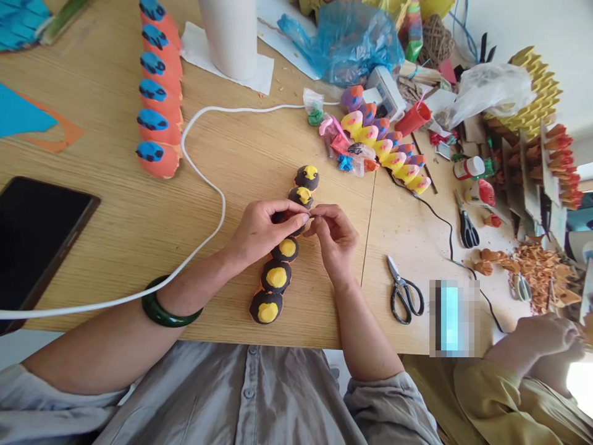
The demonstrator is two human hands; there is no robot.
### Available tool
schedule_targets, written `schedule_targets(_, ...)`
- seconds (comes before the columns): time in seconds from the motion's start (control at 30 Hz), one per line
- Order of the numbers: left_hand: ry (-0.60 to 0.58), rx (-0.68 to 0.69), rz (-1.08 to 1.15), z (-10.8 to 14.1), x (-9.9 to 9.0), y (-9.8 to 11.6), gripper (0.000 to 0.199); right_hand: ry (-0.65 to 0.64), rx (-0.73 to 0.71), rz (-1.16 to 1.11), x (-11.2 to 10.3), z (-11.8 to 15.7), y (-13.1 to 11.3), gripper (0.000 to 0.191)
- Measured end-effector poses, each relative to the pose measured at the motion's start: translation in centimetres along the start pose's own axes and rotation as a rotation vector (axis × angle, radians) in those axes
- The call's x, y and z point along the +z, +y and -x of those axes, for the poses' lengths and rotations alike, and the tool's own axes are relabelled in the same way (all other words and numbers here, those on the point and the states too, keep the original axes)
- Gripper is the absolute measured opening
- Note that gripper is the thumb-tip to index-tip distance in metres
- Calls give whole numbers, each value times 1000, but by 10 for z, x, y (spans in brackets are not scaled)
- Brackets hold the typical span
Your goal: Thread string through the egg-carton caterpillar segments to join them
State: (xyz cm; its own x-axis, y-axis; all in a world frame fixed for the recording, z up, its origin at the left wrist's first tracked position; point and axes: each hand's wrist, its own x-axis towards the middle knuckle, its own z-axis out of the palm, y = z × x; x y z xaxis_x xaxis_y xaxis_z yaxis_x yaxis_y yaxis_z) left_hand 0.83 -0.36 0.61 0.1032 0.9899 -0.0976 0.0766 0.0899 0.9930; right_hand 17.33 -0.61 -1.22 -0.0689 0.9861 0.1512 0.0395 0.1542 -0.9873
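Both hands meet over a row of black-coated egg-carton cups [277,276] with yellow discs on them. My left hand [262,230] comes from the left, its thumb and forefinger pinched together. Across from it, my right hand [337,240] is also pinched, the other fingers curled in. Between the touching fingertips is a small dark piece [311,215], perhaps clay; its exact kind does not show. The two farthest cups carry dark marks on their yellow [310,172]; the nearer three have plain discs. My left hand partly hides a cup in the middle.
A white cable [223,204] crosses the table on the left, past a phone-like black device [39,238]. Scissors [402,290] lie at right. Behind are an orange cup row [160,93], a white roll [230,37] and yellow-pink cups [383,149]. A co-worker's hand [549,337] is at far right.
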Motion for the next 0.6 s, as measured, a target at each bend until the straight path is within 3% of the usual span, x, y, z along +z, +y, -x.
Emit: schedule_targets(0.6,5,-7,38,0,2,-4,29,9,-293,301,0,1,9,20)
